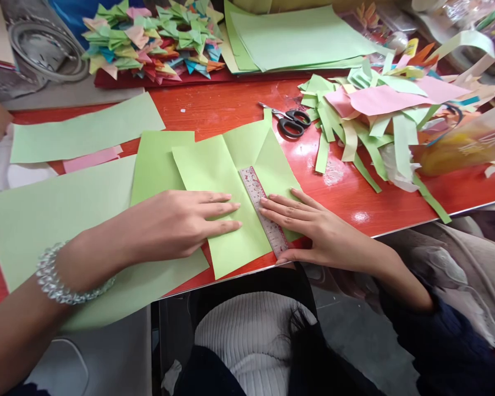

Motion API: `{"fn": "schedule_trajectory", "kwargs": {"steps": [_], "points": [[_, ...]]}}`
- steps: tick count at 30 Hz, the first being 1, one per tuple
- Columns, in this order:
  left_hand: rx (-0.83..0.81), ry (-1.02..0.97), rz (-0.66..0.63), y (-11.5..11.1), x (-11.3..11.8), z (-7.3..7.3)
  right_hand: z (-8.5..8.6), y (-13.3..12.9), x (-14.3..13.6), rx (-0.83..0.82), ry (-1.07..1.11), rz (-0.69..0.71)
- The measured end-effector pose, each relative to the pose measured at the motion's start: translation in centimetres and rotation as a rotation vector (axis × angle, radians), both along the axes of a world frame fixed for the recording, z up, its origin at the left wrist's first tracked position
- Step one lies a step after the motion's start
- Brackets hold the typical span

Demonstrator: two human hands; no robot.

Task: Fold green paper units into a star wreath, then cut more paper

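A light green sheet of paper [214, 176] with creases lies at the table's front edge. Along it, slanting toward me, rests a clear patterned ruler [253, 190]. My right hand [305, 225] lies over the ruler's lower part, fingers stretched out, fingertips on its surface and the thumb near its close end. My left hand [193, 220] lies flat on the left half of the sheet, fingers extended, holding nothing. Beneath my left forearm spreads a larger pale green sheet [86, 192], and a brighter green piece [160, 159] sits partly under the creased one.
Black-handled scissors [291, 121] lie beyond the sheet. To the right is a heap of paper strips [367, 115] beside a plastic bag [470, 143]. Folded paper pieces [148, 44] and a stack of green sheets [301, 38] stand at the back of the red table [218, 99].
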State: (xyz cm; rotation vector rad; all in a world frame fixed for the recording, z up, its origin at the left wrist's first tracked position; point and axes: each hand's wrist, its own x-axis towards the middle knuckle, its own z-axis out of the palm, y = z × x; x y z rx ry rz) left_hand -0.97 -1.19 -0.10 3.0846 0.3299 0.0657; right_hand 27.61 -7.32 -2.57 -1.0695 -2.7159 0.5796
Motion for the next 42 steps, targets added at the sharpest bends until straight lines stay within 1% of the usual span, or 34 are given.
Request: {"fn": "schedule_trajectory", "kwargs": {"steps": [5,10,16,26,31,37,42], "points": [[-0.04,-0.013,-0.003,0.4,-0.2,-0.1,0.1,0.0,0.1,-0.003,-0.002,0.006],[-0.128,-0.016,0.026,0.7,-0.3,-0.3,0.1,0.1,0.1,-0.002,0.001,0.003],[-0.147,-0.026,0.028,0.9,-0.4,-0.6,0.2,0.2,0.1,-0.013,0.05,-0.008],[-0.211,-0.047,0.047,0.9,-0.4,-0.6,0.3,0.3,0.1,-0.035,0.059,-0.007],[-0.186,-0.02,0.064,0.9,-0.4,-0.6,0.4,0.3,0.1,-0.028,0.062,-0.007],[-0.125,-0.074,0.058,0.9,-0.4,-0.8,0.3,0.3,0.2,-0.014,0.027,0.006],[-0.145,-0.117,0.089,0.8,-0.1,-1.1,0.5,0.4,0.2,-0.013,0.017,0.015]]}}
